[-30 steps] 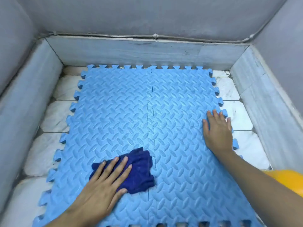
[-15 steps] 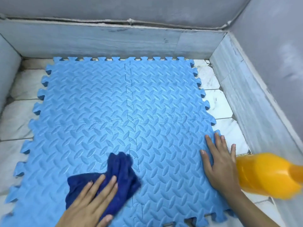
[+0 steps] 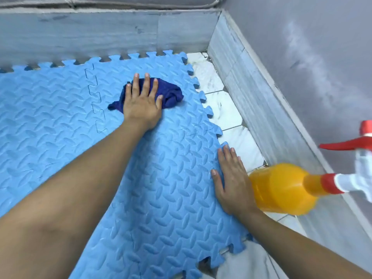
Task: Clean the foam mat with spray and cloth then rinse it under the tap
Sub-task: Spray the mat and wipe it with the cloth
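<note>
The blue foam mat (image 3: 141, 188) lies flat on a white tiled floor (image 3: 239, 141), its far edge against a low grey wall (image 3: 100, 35) and its right edge just short of another. It is made of interlocking pieces with a raised pattern.

The left hand (image 3: 142, 103) reaches far across to the mat's far right part, fingers spread and palm pressed flat on a dark blue cloth (image 3: 171, 91), which is bunched up under it. The right hand (image 3: 231, 182) lies flat with fingers together on the mat's near right edge, holding nothing and pinning the mat down. Just beside that hand stands an orange spray bottle (image 3: 281, 188) with a red and white trigger head, off the mat.

This looks like the wiping step, with rinsing not yet done. To do it well, the cloth probably wants firm, overlapping strokes that follow the grooves, since dirt would sit in the pattern and the seams. Keeping the right hand's weight on the edge should stop the light foam sliding or the pieces pulling apart.
</note>
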Demonstrator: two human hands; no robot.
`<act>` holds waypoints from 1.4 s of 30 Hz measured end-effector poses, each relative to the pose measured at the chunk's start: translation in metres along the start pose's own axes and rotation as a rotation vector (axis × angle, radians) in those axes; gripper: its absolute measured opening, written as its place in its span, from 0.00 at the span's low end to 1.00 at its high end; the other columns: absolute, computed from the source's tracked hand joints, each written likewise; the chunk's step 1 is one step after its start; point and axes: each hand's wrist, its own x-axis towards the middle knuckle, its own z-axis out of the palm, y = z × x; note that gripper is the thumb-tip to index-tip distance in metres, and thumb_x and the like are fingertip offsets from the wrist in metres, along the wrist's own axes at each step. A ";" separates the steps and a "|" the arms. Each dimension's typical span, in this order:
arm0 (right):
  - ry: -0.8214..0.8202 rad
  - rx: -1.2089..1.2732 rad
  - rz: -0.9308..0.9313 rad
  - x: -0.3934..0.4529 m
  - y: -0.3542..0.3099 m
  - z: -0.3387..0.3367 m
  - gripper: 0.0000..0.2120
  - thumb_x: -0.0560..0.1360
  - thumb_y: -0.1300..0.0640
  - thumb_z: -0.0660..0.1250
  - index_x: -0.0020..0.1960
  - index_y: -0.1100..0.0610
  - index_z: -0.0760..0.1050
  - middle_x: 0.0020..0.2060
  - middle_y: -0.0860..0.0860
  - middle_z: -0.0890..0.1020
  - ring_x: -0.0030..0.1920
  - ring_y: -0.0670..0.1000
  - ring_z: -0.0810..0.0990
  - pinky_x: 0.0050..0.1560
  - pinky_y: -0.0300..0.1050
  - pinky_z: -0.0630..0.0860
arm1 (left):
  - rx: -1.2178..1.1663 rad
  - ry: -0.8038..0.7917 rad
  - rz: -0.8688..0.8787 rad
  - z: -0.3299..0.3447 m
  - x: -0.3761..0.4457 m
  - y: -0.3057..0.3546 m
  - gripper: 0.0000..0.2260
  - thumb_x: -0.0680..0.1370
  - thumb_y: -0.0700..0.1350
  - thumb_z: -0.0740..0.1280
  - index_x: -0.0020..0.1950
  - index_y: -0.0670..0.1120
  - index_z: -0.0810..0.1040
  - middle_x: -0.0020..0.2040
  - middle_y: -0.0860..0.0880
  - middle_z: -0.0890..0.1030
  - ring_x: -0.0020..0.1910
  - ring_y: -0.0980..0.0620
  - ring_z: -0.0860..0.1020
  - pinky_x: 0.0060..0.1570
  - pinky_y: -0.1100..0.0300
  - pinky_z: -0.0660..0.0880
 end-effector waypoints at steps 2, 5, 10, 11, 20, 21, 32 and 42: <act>0.007 -0.015 -0.016 0.000 0.000 0.001 0.29 0.82 0.46 0.48 0.79 0.56 0.52 0.79 0.51 0.53 0.79 0.48 0.46 0.78 0.48 0.49 | 0.002 -0.013 0.180 0.001 -0.030 0.000 0.25 0.83 0.55 0.43 0.79 0.51 0.47 0.80 0.50 0.45 0.78 0.47 0.43 0.75 0.50 0.41; 0.018 0.003 -0.011 -0.002 0.001 0.000 0.28 0.82 0.48 0.48 0.79 0.56 0.53 0.79 0.51 0.53 0.79 0.48 0.47 0.78 0.50 0.51 | 0.004 -0.099 0.408 0.001 -0.116 -0.015 0.26 0.81 0.57 0.42 0.79 0.53 0.49 0.79 0.52 0.49 0.78 0.50 0.51 0.75 0.54 0.46; 0.110 0.085 -0.011 -0.010 -0.015 0.008 0.26 0.81 0.51 0.51 0.77 0.59 0.59 0.78 0.53 0.58 0.79 0.50 0.52 0.77 0.50 0.53 | 0.052 -0.187 0.441 0.004 -0.271 -0.049 0.25 0.82 0.57 0.46 0.76 0.49 0.62 0.76 0.49 0.63 0.73 0.48 0.63 0.70 0.55 0.54; 0.135 0.096 -0.022 -0.013 -0.024 0.010 0.26 0.81 0.52 0.53 0.77 0.60 0.61 0.77 0.54 0.60 0.78 0.52 0.54 0.77 0.50 0.53 | 0.041 -0.180 0.399 0.004 -0.276 -0.054 0.25 0.82 0.57 0.46 0.76 0.49 0.62 0.76 0.48 0.63 0.73 0.48 0.63 0.71 0.55 0.54; 0.127 0.232 -0.058 -0.004 -0.024 0.014 0.24 0.81 0.57 0.52 0.75 0.61 0.65 0.76 0.56 0.63 0.78 0.53 0.58 0.78 0.48 0.53 | -0.012 -0.062 0.238 0.012 -0.065 0.042 0.25 0.82 0.57 0.44 0.79 0.52 0.48 0.80 0.48 0.48 0.78 0.45 0.45 0.75 0.49 0.45; 0.129 0.259 -0.050 -0.002 -0.019 0.013 0.24 0.80 0.59 0.51 0.74 0.61 0.66 0.75 0.55 0.64 0.77 0.52 0.59 0.77 0.47 0.54 | -0.025 -0.091 0.197 0.011 -0.048 0.053 0.25 0.83 0.56 0.45 0.79 0.52 0.47 0.80 0.48 0.46 0.78 0.46 0.43 0.75 0.49 0.43; -0.063 0.388 0.054 -0.028 -0.001 -0.026 0.29 0.80 0.66 0.55 0.79 0.53 0.52 0.78 0.43 0.51 0.78 0.43 0.43 0.77 0.41 0.46 | 0.100 -0.176 0.607 0.020 -0.276 0.011 0.25 0.82 0.56 0.44 0.74 0.49 0.66 0.75 0.47 0.65 0.72 0.45 0.67 0.67 0.49 0.60; 0.054 0.125 -0.022 -0.110 0.021 0.004 0.25 0.83 0.53 0.49 0.78 0.61 0.56 0.78 0.53 0.57 0.79 0.51 0.52 0.75 0.51 0.60 | 0.004 -0.086 0.350 0.024 -0.151 0.075 0.26 0.81 0.58 0.40 0.79 0.54 0.47 0.80 0.49 0.47 0.78 0.46 0.45 0.75 0.49 0.44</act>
